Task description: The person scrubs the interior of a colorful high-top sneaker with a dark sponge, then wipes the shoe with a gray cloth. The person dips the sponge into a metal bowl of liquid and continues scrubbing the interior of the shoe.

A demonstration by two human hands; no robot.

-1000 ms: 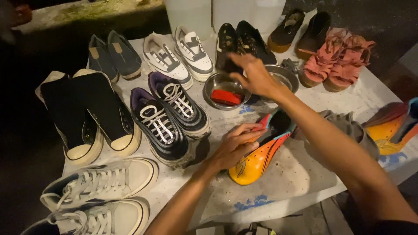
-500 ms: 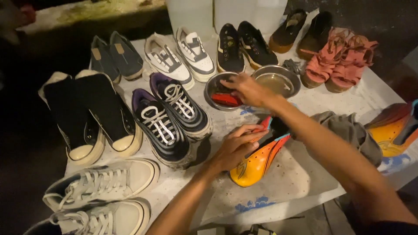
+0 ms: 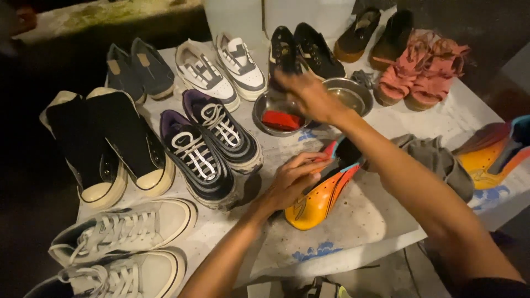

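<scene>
My left hand [image 3: 290, 182] grips the collar of an orange and yellow boot [image 3: 317, 201] that lies on its side on the white table cover [image 3: 359, 221]. My right hand [image 3: 306, 96] hovers, blurred, just above a steel bowl [image 3: 259, 113] with a red block [image 3: 281, 120] lying in it. Whether that hand has anything in its fingers is not visible. A second steel bowl [image 3: 353, 94] stands right behind the hand.
A matching orange boot [image 3: 491, 154] lies at the right edge beside a grey cloth [image 3: 436, 160]. Pairs of shoes crowd the table: dark striped sneakers [image 3: 210, 143], black high-tops [image 3: 105, 143], white sneakers [image 3: 121, 232], pink sandals [image 3: 422, 74], black shoes [image 3: 301, 49]. White containers [image 3: 276, 14] stand behind.
My right hand dipped to the red block in the bowl, then rose a little above it. The block stays in the bowl. My left hand keeps its hold on the boot.
</scene>
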